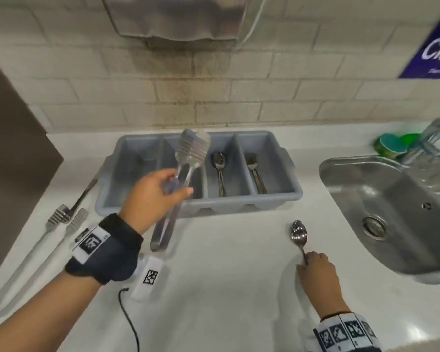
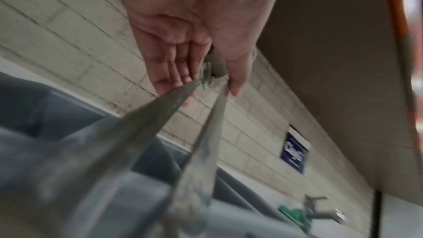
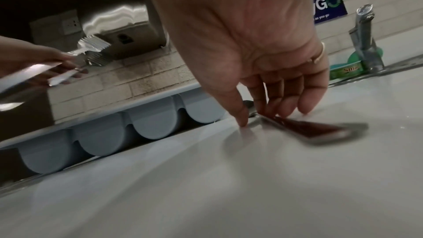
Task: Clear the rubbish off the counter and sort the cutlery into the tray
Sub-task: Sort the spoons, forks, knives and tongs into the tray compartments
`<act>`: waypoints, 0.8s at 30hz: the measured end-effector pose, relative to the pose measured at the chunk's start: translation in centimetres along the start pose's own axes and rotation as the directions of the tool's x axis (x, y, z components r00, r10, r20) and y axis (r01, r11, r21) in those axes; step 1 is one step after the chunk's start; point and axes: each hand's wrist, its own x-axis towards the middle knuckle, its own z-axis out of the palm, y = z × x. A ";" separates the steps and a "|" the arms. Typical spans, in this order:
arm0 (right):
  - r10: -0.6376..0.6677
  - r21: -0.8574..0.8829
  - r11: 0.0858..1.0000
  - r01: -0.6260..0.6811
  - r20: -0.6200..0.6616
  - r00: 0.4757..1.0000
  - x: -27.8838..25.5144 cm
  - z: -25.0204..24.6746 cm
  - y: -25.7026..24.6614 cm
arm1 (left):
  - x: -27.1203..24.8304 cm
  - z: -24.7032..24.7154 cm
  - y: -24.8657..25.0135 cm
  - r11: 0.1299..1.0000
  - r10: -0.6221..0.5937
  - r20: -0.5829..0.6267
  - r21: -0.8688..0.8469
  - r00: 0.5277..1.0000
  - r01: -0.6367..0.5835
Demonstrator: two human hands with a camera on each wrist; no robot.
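Blue wall sign (image 1: 434,44): "Cla…", cut off; right wrist view "GO", "as you go". Green tin (image 3: 345,71): "Sm…".

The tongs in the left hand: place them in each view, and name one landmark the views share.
Head: tongs left of centre, held by the left hand over the tray.
Left wrist: tongs run from the fingers down to the bottom edge, blurred.
Right wrist: tongs at far left, above the tray.
Shared landmark: the blue sign on the tiled wall.

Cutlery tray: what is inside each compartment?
In the cutlery tray, spoons fill the third compartment from the left and forks the fourth. The first looks empty; held tongs partly cover the second.
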 end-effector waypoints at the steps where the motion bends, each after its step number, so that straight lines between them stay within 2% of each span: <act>1: 0.016 0.027 0.999 -0.016 -0.006 1.000 -0.1 0.0 0.0 | 2.2 0.2 0.0 0.999 -0.019 -0.061 -0.033 0.998 0.017; 4: 0.072 0.084 0.994 -0.072 0.000 0.997 -0.3 -0.3 -0.2 | 9.1 1.6 -1.5 0.995 -0.100 -0.131 -0.040 0.986 0.096; 6: 0.105 0.104 0.989 -0.107 0.023 0.994 -0.6 -0.7 -0.5 | 12.6 2.8 -2.6 0.981 -0.193 -0.083 0.002 0.978 0.194; 8: 0.133 0.126 0.983 -0.137 0.039 0.990 -1.1 -1.2 -0.7 | 14.7 4.0 -3.7 0.956 -0.259 -0.008 0.141 0.966 0.258; 11: 0.149 0.231 0.962 -0.149 0.019 0.989 -2.3 -2.0 -0.9 | 15.7 5.7 -5.0 0.912 -0.274 0.109 0.346 0.956 0.222; 13: 0.115 0.298 0.948 -0.110 0.001 0.993 -3.2 -2.7 -1.3 | 15.7 6.3 -5.7 0.849 -0.294 0.182 0.501 0.938 0.169; 15: 0.062 0.353 0.934 -0.052 -0.016 0.998 -4.0 -4.1 -2.5 | 15.6 6.6 -6.4 0.805 -0.342 0.219 0.570 0.914 0.165; 18: -0.053 0.445 0.892 0.079 -0.069 0.996 -3.8 -6.6 -5.7 | 14.5 6.7 -6.6 0.829 -0.373 0.259 0.524 0.891 0.195; 21: -0.187 0.491 0.836 0.243 -0.161 0.969 -1.5 -8.3 -10.5 | 12.6 6.1 -6.3 0.916 -0.286 0.206 0.344 0.936 0.204; 24: -0.312 0.500 0.796 0.342 -0.147 0.939 2.3 -8.5 -16.4 | 9.6 4.3 -6.0 0.973 -0.179 0.079 0.161 0.981 0.164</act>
